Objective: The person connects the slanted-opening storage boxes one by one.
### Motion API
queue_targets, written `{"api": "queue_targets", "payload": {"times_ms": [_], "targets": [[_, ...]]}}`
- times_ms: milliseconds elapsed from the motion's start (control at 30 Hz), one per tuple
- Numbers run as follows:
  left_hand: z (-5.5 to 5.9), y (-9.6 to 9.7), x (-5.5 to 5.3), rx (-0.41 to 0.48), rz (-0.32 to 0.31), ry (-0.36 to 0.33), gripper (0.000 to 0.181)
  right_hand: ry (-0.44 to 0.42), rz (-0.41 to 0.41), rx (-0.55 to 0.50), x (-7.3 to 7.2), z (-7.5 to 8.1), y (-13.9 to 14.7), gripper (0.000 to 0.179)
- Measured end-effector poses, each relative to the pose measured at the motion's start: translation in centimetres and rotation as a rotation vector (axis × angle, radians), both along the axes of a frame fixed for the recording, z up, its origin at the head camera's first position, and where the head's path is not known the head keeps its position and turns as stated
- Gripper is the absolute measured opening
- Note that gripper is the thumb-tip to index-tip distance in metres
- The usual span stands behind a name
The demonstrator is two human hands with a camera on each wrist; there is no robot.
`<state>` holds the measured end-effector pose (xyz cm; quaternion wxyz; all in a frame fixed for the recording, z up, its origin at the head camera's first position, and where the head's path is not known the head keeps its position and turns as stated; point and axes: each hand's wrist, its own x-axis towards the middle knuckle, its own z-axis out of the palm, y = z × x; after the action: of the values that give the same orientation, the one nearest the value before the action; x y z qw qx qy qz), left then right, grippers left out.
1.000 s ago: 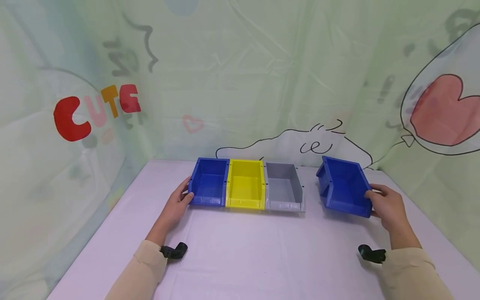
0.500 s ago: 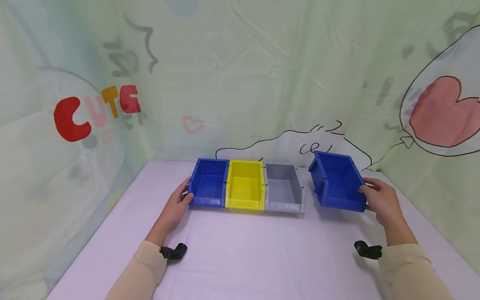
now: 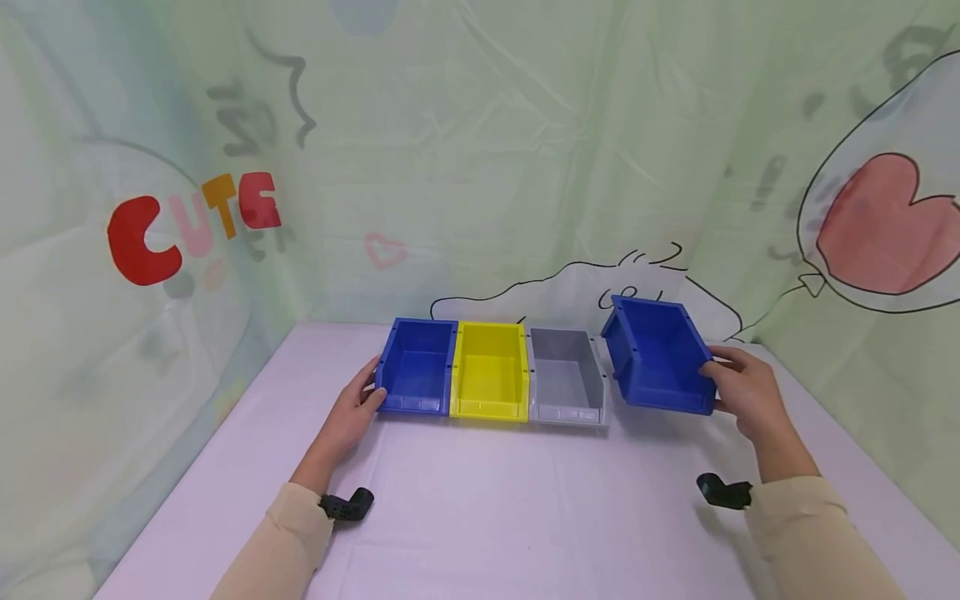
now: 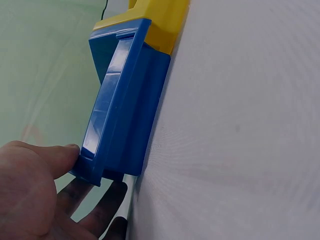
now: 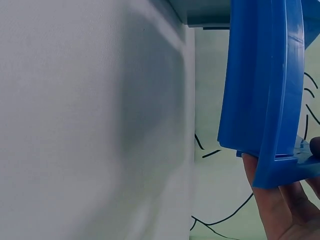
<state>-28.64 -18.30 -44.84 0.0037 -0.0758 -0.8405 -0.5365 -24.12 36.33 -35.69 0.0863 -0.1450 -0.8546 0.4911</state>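
Three open-front storage bins stand side by side on the table: a blue bin (image 3: 416, 367) at the left, a yellow bin (image 3: 490, 371) in the middle and a grey bin (image 3: 566, 375) at the right. My left hand (image 3: 352, 423) grips the outer side wall of the left blue bin, thumb on its front corner and fingers beneath in the left wrist view. A second blue bin (image 5: 260, 85) is raised off the table, tilted, close beside the grey bin. With thumb and fingers, my right hand (image 3: 750, 398) pinches its right wall. All the bins look empty inside.
A white cloth covers the table (image 3: 480, 517). Behind and at both sides hangs a printed pale green curtain (image 3: 480, 167). Each wrist carries a small black camera (image 3: 348, 505).
My right hand has carried the second blue bin left and slightly up, close to the grey bin. The left hand and the three-bin row have stayed put.
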Motion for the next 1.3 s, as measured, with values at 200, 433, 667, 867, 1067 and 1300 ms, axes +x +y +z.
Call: {"api": "queue_targets", "payload": {"times_ms": [200, 433, 667, 867, 1067, 1300], "targets": [[0.1, 0.1, 0.1, -0.001, 0.004, -0.009, 0.063, -0.017, 0.014, -0.011, 0.0, -0.1, -0.3, 0.061], [0.0, 0.0, 0.1, -0.005, 0.007, -0.009, 0.063, -0.030, 0.022, -0.008, -0.2, -0.2, -0.4, 0.061], [-0.1, -0.1, 0.0, -0.008, 0.007, -0.004, 0.062, -0.038, 0.041, -0.002, -0.4, -0.3, -0.3, 0.061], [-0.1, -0.1, 0.0, -0.004, 0.006, 0.001, 0.062, -0.042, 0.060, 0.008, -0.5, 0.0, -0.3, 0.062], [-0.2, -0.1, -0.1, -0.011, 0.009, 0.001, 0.062, -0.016, 0.080, 0.071, -0.4, 0.3, -0.7, 0.060], [0.0, 0.0, 0.0, -0.008, 0.008, 0.000, 0.062, -0.003, 0.071, 0.158, -0.4, 0.5, -1.2, 0.060]]}}
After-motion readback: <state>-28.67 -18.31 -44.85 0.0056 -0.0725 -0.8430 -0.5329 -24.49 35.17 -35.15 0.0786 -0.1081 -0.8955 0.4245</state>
